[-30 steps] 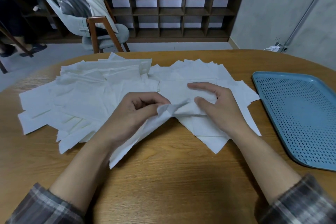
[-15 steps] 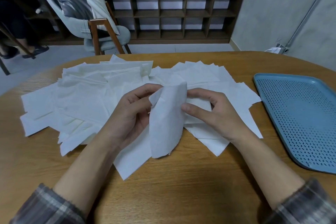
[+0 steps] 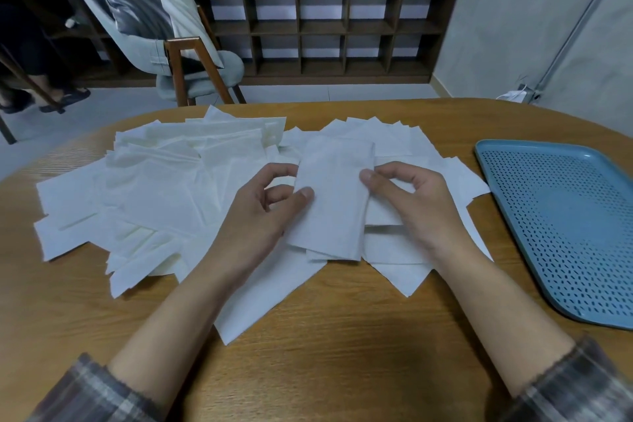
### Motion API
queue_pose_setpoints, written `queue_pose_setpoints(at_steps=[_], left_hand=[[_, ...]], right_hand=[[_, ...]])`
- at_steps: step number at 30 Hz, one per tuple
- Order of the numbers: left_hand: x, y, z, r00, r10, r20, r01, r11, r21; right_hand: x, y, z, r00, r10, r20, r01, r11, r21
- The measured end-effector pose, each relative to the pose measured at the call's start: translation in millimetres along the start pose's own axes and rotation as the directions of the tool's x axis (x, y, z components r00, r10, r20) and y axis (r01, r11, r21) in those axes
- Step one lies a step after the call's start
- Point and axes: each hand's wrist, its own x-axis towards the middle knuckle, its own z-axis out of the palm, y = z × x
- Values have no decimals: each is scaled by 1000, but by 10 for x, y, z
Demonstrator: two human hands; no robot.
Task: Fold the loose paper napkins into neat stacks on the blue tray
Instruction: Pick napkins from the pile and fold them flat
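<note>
The loose napkins (image 3: 164,188) lie spread across our table (image 3: 342,353), the tray (image 3: 565,216) on it to their right. Our left hand (image 3: 260,216) and right hand (image 3: 411,209) pinch a single napkin (image 3: 332,205) between them, over the pile

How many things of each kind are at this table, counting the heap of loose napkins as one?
Blue tray: 1
Folded napkin, pinched by left hand and right hand: 1
Heap of loose napkins: 1, sheets overlap too much to count
Total: 3
</note>
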Motion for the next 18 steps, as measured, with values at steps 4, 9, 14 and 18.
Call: queue_pose_setpoints(at_steps=[4,9,14,18], left_hand=[[23,-67,-22,978,116,-173,-90,984,151],[31,-40,-77,935,261,-238,-216,956,199],[71,-24,-223,987,158,38,-147,968,-204],[16,48,-278,943,19,332,148,870,-470]], right_hand=[[-17,-27,8,999,38,-9,-38,999,-20],[-29,-35,13,1000,20,-15,-21,998,-54],[-25,-52,8,999,-14,-43,11,997,-78],[-34,-96,30,999,-35,-17,34,999,-30]])
